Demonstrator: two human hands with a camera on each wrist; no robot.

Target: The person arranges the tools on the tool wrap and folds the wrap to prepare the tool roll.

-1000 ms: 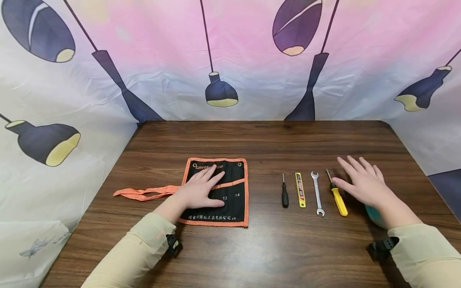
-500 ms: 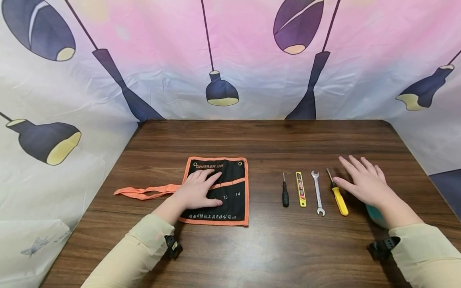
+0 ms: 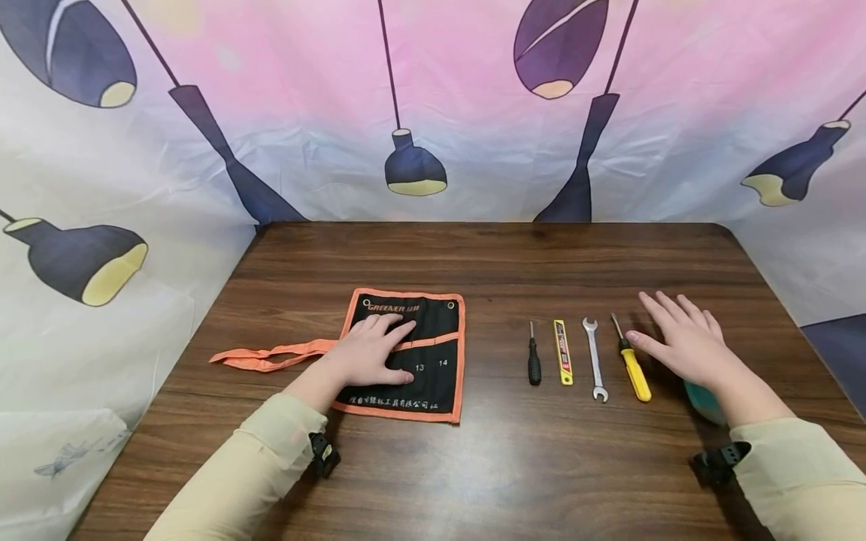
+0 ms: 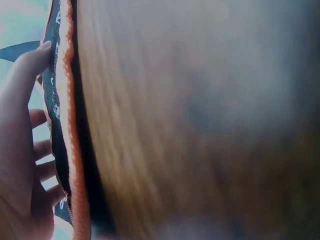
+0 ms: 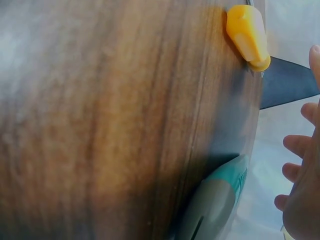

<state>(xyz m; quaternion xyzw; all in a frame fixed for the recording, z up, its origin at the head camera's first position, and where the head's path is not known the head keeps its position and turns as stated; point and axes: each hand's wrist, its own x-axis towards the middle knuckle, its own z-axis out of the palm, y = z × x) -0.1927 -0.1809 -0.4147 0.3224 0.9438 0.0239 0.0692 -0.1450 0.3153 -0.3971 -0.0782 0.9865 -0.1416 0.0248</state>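
My left hand [image 3: 375, 353] rests on a black tool pouch [image 3: 436, 391] with orange edging, fingers spread over its pockets. In the left wrist view, the thumb [image 4: 37, 60] lies against the pouch's dark face [image 4: 60, 145]. My right hand [image 3: 686, 346], fingers spread, is held above the table's right side and holds nothing. Below it, partly hidden, lies a rounded teal-and-grey object [image 5: 212, 200] with a dark slit; its kind is unclear. Nearest on its left is a yellow-handled screwdriver [image 3: 634, 370].
Left of that screwdriver, a double open-ended wrench [image 3: 594, 361], a flat yellow labelled case [image 3: 564, 353] and a small black screwdriver [image 3: 534, 361] lie in a row. The pouch's orange tie strap [image 3: 271, 357] stretches left across the wooden table [image 3: 473, 255]. A printed cloth [image 3: 473, 150] hangs behind.
My left fingers have drawn back a little on the pouch, uncovering more of its printed name. The pouch has shifted slightly. My right hand has barely moved.
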